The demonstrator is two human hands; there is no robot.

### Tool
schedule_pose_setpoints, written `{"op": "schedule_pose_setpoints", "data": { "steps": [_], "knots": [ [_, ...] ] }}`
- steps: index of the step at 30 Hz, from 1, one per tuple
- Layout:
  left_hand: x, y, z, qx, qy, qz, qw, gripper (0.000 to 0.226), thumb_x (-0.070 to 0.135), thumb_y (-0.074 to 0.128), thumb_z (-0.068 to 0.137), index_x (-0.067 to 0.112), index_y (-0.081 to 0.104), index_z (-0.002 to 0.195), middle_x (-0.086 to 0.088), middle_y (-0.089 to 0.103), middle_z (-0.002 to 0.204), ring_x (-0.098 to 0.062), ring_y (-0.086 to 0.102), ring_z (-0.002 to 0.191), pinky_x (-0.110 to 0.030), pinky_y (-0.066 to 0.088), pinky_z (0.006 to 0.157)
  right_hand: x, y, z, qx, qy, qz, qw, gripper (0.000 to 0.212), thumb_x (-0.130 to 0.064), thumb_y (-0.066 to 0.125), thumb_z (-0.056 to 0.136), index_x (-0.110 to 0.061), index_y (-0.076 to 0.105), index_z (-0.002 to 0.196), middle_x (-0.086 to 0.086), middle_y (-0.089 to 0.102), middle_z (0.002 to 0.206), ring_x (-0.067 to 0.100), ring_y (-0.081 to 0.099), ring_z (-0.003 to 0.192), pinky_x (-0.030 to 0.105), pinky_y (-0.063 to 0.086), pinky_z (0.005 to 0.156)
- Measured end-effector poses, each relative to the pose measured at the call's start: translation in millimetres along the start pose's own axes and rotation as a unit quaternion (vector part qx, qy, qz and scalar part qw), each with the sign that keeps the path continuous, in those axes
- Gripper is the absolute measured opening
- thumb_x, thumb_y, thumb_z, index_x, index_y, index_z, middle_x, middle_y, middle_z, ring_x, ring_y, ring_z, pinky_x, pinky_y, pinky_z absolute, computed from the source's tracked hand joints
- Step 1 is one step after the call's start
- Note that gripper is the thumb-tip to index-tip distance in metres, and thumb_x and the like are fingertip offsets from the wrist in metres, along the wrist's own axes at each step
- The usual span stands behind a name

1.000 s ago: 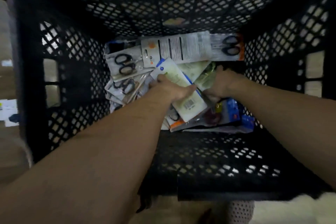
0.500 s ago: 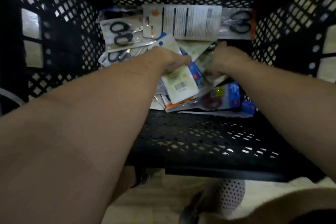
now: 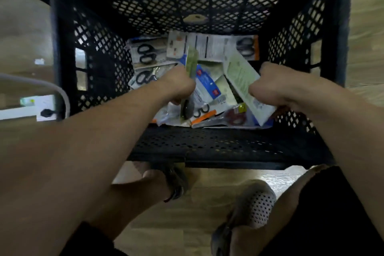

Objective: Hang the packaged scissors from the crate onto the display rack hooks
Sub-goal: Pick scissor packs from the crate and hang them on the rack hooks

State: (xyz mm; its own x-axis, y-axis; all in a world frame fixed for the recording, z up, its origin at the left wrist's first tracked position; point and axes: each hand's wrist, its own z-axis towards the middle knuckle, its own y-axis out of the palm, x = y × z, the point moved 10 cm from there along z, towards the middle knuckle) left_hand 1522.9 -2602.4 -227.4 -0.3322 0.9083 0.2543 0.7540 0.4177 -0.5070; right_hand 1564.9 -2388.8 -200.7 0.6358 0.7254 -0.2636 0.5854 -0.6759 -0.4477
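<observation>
The task looks to be at the picking step. Inside the black crate (image 3: pixel 207 147), the left hand (image 3: pixel 178 86) grips a green pack (image 3: pixel 191 62) turned on its edge, and the right hand (image 3: pixel 270 87) grips a pale green pack (image 3: pixel 239 72). Many packaged scissors (image 3: pixel 145 54) lie on the crate bottom. No rack is in view, so these packs are not yet hung.

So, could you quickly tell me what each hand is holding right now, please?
Left hand: grips an edge-on green pack.
Right hand: grips a pale green pack.
</observation>
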Motion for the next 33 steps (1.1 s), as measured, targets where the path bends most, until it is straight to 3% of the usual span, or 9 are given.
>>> {"op": "schedule_pose_setpoints", "data": {
  "steps": [3,6,9,14,17,20,24,29,33],
  "knots": [
    [17.7,-38.6,-58.1,0.038,0.064,0.021,0.997,0.019,0.015,0.054,0.099,0.008,0.070,0.106,-0.012,0.073,0.094,-0.022,0.066,0.073,-0.029,0.051,0.052,-32.4,-4.1,-10.3,-0.013,-0.052,0.119,0.991,0.019,-0.009,0.052,0.091,-0.010,0.058,0.109,0.013,0.062,0.100,0.029,0.065,0.079,0.043,0.062,0.066],
    [18.9,-73.3,-121.8,0.081,0.111,0.029,0.990,0.015,0.014,0.053,0.099,0.020,0.067,0.102,0.006,0.068,0.089,-0.008,0.063,0.077,-0.015,0.051,0.065,-55.2,-2.1,-21.5,-0.037,-0.089,0.160,0.982,0.033,-0.013,0.057,0.083,-0.009,0.059,0.116,0.010,0.063,0.099,0.027,0.065,0.080,0.035,0.058,0.059],
    [12.3,-89.2,-139.7,0.094,0.088,0.055,0.990,0.012,0.017,0.052,0.096,0.023,0.062,0.100,-0.004,0.071,0.094,-0.025,0.066,0.082,-0.043,0.058,0.074,-63.2,7.2,-34.2,-0.082,-0.115,0.176,0.974,0.028,-0.009,0.055,0.087,-0.013,0.059,0.115,0.011,0.066,0.101,0.031,0.071,0.078,0.045,0.064,0.059],
    [53.6,-115.2,-155.2,0.319,0.159,0.199,0.913,0.020,0.019,0.050,0.098,0.017,0.053,0.117,-0.011,0.058,0.094,-0.030,0.048,0.076,-0.045,0.047,0.081,-83.2,-1.4,-41.5,-0.105,-0.178,0.239,0.949,0.028,-0.001,0.050,0.093,-0.009,0.068,0.113,0.014,0.077,0.086,0.028,0.076,0.068,0.042,0.064,0.058],
    [35.2,-104.7,-152.8,0.286,0.126,0.155,0.937,0.013,0.022,0.046,0.096,0.021,0.050,0.108,0.000,0.059,0.089,-0.022,0.047,0.068,-0.035,0.038,0.068,-86.2,-11.8,-41.9,-0.103,-0.187,0.266,0.940,0.032,0.003,0.054,0.080,0.001,0.070,0.107,0.025,0.074,0.104,0.039,0.075,0.088,0.056,0.063,0.075],
    [34.8,-94.9,-152.1,0.250,0.129,0.140,0.949,0.007,0.026,0.045,0.093,0.026,0.038,0.093,-0.004,0.057,0.074,-0.026,0.054,0.062,-0.041,0.045,0.059,-84.0,-2.9,-47.1,-0.182,-0.184,0.309,0.915,0.031,0.004,0.050,0.069,0.005,0.060,0.099,0.023,0.066,0.093,0.039,0.068,0.076,0.047,0.060,0.068],
    [44.4,-90.0,-155.2,0.247,0.144,0.137,0.948,0.024,0.019,0.049,0.098,0.021,0.026,0.092,-0.008,0.054,0.062,-0.029,0.053,0.049,-0.037,0.036,0.048,-90.4,11.5,-60.3,-0.284,-0.197,0.365,0.864,0.065,0.001,0.046,0.059,0.008,0.059,0.122,0.032,0.070,0.111,0.043,0.073,0.098,0.047,0.061,0.081],
    [57.6,-74.0,-151.9,0.193,0.186,0.126,0.955,0.018,0.026,0.046,0.097,0.025,0.029,0.100,-0.006,0.058,0.064,-0.028,0.057,0.052,-0.048,0.049,0.053,-97.9,6.6,-79.8,-0.315,-0.227,0.390,0.835,0.036,-0.001,0.050,0.081,-0.006,0.067,0.112,0.015,0.076,0.093,0.020,0.073,0.075,0.026,0.061,0.059],
    [60.5,-76.7,-145.5,0.193,0.205,0.044,0.959,0.024,0.018,0.051,0.101,0.030,0.033,0.113,-0.003,0.062,0.079,-0.024,0.062,0.066,-0.052,0.052,0.065,-95.6,3.9,-79.0,-0.282,-0.235,0.375,0.851,0.015,-0.030,0.061,0.092,-0.027,0.074,0.098,-0.004,0.076,0.094,0.012,0.069,0.084,0.024,0.059,0.071]
  ]
}}
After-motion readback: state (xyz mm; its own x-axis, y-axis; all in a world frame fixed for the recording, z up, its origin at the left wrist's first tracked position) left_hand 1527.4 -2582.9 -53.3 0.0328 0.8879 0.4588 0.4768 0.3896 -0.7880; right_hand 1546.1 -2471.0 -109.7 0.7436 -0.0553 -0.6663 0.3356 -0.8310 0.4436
